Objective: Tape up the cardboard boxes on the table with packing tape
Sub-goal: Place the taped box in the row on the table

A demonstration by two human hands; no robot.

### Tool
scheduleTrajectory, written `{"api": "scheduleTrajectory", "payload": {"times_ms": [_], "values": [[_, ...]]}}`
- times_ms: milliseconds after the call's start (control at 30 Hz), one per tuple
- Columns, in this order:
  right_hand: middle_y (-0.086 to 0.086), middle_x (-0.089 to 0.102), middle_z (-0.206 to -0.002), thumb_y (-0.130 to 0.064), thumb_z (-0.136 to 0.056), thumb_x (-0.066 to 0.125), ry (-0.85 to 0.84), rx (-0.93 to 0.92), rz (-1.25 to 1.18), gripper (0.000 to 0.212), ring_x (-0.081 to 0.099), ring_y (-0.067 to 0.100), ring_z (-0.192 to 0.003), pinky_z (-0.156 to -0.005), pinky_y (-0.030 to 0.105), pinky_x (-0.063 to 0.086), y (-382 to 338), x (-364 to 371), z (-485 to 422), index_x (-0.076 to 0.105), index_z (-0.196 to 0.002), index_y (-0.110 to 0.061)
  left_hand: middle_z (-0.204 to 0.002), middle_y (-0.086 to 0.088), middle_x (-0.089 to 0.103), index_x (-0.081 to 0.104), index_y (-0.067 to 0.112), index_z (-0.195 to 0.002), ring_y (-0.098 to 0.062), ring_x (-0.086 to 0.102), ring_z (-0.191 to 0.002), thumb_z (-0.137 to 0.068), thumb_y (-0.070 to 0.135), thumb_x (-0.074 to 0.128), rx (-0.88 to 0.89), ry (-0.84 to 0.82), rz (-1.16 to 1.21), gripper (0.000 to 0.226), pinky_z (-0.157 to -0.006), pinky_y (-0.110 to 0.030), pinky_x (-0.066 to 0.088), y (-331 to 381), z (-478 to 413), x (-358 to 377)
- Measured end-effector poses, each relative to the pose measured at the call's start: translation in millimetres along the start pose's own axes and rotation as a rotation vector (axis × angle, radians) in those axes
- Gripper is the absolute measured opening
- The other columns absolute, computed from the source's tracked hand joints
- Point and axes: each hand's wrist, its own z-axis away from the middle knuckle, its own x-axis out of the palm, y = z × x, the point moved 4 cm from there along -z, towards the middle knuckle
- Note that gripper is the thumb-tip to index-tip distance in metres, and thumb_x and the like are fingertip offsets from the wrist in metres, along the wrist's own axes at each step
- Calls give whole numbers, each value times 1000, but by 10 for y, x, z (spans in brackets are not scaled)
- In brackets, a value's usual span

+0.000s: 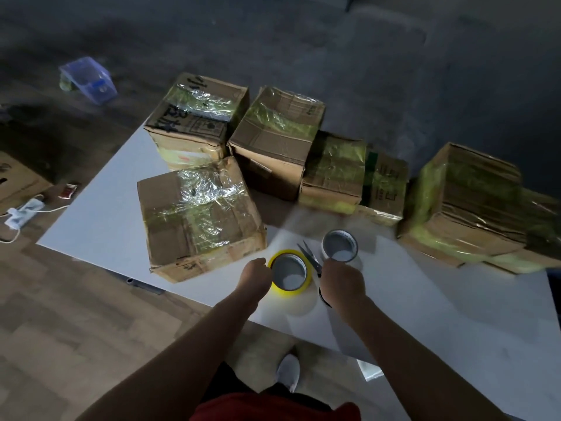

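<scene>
Table point(106, 214): yellow tape roll point(289, 292) flat, hole up; scissors point(307, 254) point away.

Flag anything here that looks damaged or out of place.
The middle back box sits crooked against its neighbours, and its front wall is creased and sagging. On the floor beyond the table, a clear bin looks tipped over. Nothing appears spilled.
</scene>
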Motion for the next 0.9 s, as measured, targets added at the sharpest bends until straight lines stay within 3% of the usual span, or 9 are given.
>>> {"api": "scheduleTrajectory", "payload": {"times_ms": [67, 133, 233, 333, 433, 500, 600, 733, 900], "values": [[7, 69, -81, -16, -76, 68, 84, -50, -18, 15, 71, 20, -75, -59, 24, 52, -82, -211, 12, 65, -90, -11, -122, -21, 56, 55, -4, -120, -30, 54, -107, -92, -2, 38, 92, 40, -206, 34, -88, -35, 43, 93, 64, -29], [3, 62, -54, -17, -48, 82, 168, -96, 26, 23, 63, 16, -46, -41, 17, 44, -159, -302, -48, 65, -62, -14, -134, -18, 54, 55, -1, -128, -29, 50, -122, -93, 3, 40, 176, 56, -391, 39, -97, -30, 39, 197, 158, -96], [3, 66, -74, -19, -72, 70, 169, -172, 106, 7, 68, 20, -64, -51, 22, 48, -402, -484, -89, 69, -76, -14, -107, -15, 69, 70, 3, -101, -31, 62, -100, -90, 9, 44, 337, 100, -491, 29, -86, -36, 50, 382, 353, -263], [9, 58, -52, -9, -49, 86, 279, -151, -86, 24, 60, 28, -44, -39, 23, 43, -596, -834, -84, 62, -54, -8, -89, -12, 72, 71, 10, -94, -32, 67, -84, -86, 13, 45, 441, 202, -428, 27, -77, -40, 54, 553, 479, -570], [16, 65, -82, -17, -94, 47, 232, -102, -381, 21, 60, 30, -70, -58, 31, 43, -798, -969, -207, 57, -78, -8, -96, -12, 72, 72, 14, -99, -33, 66, -89, -87, 14, 50, 541, 331, -412, 25, -76, -40, 54, 735, 366, -1002], [9, 59, -81, -29, -100, 33, 121, -42, -513, 31, 52, 27, -73, -64, 30, 36, -905, -951, -284, 49, -78, -15, -110, -11, 69, 71, 14, -107, -31, 64, -99, -88, 13, 54, 598, 378, -445, 26, -82, -38, 53, 810, 164, -1312], [3, 51, -72, -36, -100, 33, 5, 35, -608, 37, 56, 28, -79, -63, 27, 35, -1064, -926, -295, 47, -71, -18, -136, -11, 52, 60, 14, -126, -29, 46, -128, -90, 20, 61, 612, 369, -653, 36, -101, -44, 43, 810, -224, -1676], [21, 64, -105, -33, -99, 34, -10, 138, -551, 36, 59, 36, -103, -80, 34, 45, -1225, -954, -323, 58, -93, -8, -160, -15, 13, 23, 23, -151, -34, 5, -148, -79, 55, 69, 516, 229, -984, 91, -116, -57, 15, 740, -631, -1964], [16, 66, -95, -42, -96, 41, -92, 280, -736, 37, 65, 33, -91, -78, 36, 54, -1321, -943, -282, 55, -80, -11, -157, -19, 17, 9, 21, -153, -39, 16, -144, -58, 72, 75, 468, 163, -1075, 127, -111, -60, 25, 828, -820, -2129]]}}
